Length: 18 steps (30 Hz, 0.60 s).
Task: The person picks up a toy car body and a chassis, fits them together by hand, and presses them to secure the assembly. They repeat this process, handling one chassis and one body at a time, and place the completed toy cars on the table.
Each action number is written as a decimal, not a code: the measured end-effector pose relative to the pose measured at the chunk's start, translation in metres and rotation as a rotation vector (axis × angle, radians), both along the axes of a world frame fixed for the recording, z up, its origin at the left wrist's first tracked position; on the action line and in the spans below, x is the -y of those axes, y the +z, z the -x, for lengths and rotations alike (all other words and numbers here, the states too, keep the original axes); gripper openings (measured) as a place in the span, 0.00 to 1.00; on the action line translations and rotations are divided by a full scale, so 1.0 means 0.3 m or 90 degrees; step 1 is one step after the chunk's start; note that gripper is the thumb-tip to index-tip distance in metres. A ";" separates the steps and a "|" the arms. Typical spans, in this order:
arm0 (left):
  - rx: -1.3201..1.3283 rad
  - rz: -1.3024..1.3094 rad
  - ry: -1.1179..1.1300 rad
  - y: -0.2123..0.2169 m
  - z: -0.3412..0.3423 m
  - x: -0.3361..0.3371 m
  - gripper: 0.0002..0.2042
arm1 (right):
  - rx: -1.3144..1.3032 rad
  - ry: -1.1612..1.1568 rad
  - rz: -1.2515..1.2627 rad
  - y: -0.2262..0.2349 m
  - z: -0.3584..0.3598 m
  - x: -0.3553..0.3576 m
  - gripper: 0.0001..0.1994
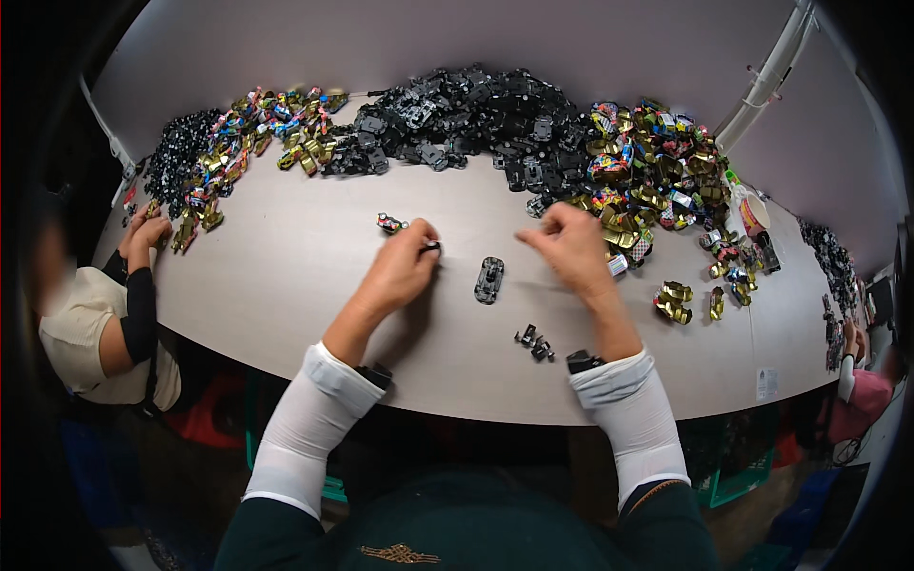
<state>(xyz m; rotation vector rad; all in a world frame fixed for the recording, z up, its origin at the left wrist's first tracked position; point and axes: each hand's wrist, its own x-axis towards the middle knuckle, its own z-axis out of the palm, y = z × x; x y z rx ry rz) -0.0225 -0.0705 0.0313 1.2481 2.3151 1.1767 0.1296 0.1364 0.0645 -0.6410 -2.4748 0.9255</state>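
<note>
A small white label (766, 383) sticks to the near right edge of the bench (286, 276) — rectangular, its print too small to read. At the far right, beside the heap of gold and coloured toy car shells (657, 171), stands a pale carton with a red and green front (747, 211), partly buried by the shells. A black heap of chassis parts (476, 119) fills the far middle; another mixed heap (238, 143) lies far left.

The left hand (400, 271) has its grip pressed together on a small dark part (431, 246), mostly hidden by the fingers. The right hand (571, 246) pinches something too small to make out. Between the hands a black toy chassis (489, 280) lies flat on the bench, apart from both. Nearer, small black pieces (534, 343) sit just left of the right wrist, and a tiny coloured piece (389, 224) lies beyond the left hand.

A green crate (738, 481) under the bench is cut off — its contents are hidden. Another person's hands (148, 228) rest at the left edge.
</note>
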 end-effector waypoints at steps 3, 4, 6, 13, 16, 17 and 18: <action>-0.136 0.068 0.030 0.021 0.015 0.031 0.07 | 0.171 -0.156 -0.172 0.056 -0.063 -0.060 0.17; -0.315 0.033 0.050 0.030 -0.006 0.023 0.08 | 0.250 -0.209 -0.232 0.062 -0.071 -0.067 0.19; -0.526 0.012 0.062 0.072 -0.043 -0.014 0.10 | 0.312 -0.177 -0.222 0.082 -0.080 -0.035 0.19; -0.242 0.137 -0.072 0.048 -0.177 -0.166 0.25 | 0.325 -0.026 -0.139 0.005 -0.051 -0.071 0.15; -0.211 0.092 -0.089 0.008 -0.149 -0.197 0.24 | 0.020 0.191 0.320 -0.039 -0.030 -0.089 0.10; -0.135 0.068 -0.080 0.001 -0.126 -0.206 0.21 | 0.019 0.187 0.320 -0.032 -0.029 -0.081 0.10; -0.059 0.045 -0.070 -0.011 -0.109 -0.213 0.18 | -0.002 0.194 0.396 -0.023 -0.025 -0.065 0.09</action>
